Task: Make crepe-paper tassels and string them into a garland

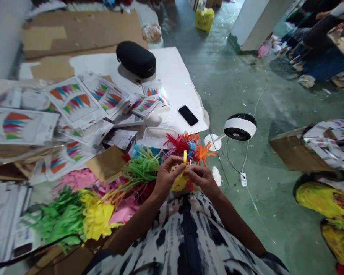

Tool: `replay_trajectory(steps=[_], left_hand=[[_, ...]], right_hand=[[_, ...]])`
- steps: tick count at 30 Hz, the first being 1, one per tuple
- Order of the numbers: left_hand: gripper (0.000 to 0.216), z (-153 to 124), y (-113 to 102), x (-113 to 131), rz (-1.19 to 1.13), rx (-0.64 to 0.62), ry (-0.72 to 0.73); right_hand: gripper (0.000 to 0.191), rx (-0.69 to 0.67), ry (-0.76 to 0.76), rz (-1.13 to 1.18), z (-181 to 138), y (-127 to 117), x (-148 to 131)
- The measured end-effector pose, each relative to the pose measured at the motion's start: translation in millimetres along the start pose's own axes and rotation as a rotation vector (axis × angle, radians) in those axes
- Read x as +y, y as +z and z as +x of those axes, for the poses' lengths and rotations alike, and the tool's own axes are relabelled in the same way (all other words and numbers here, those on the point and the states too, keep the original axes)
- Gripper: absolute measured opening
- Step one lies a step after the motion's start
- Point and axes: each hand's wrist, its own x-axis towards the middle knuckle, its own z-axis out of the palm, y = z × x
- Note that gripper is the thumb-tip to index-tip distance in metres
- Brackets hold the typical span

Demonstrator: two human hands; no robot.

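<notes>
My left hand point(167, 173) and my right hand point(200, 177) meet in front of my chest, both pinched on a yellow fringed paper piece point(180, 179); a yellow strip of it sticks up between the fingers. Just beyond the hands lies a bunch of red, orange, blue and green fringed paper point(186, 147). More green fringed paper point(141, 168) lies to the left of my left hand.
Printed packets with colourful fan designs point(74, 101) cover the floor at left, beside green and yellow fringe piles point(74, 215). A black case point(136, 59), a phone point(188, 115), a small white fan point(239, 128) with its cable, and cardboard boxes point(312, 149) lie around.
</notes>
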Motion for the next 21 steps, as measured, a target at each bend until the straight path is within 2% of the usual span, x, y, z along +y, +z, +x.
replay_trajectory(steps=[3,12,17,21], left_hand=[[0.028,2,4,3,-0.101,-0.025,-0.057],[0.029,2,6,-1,-0.147,-0.011,-0.182],[0.025,1,5,2,-0.104,-0.086,-0.204],[0.022,3,4,-1,-0.059,-0.050,-0.136]], right_hand=[[0.033,0.001,0.063,0.042,-3,-2,4],[0.045,-0.039,0.151,0.044,-5,-5,17],[0.045,-0.051,0.123,-0.016,-2,-3,11],[0.035,0.010,-0.032,-0.176,0,-5,5]])
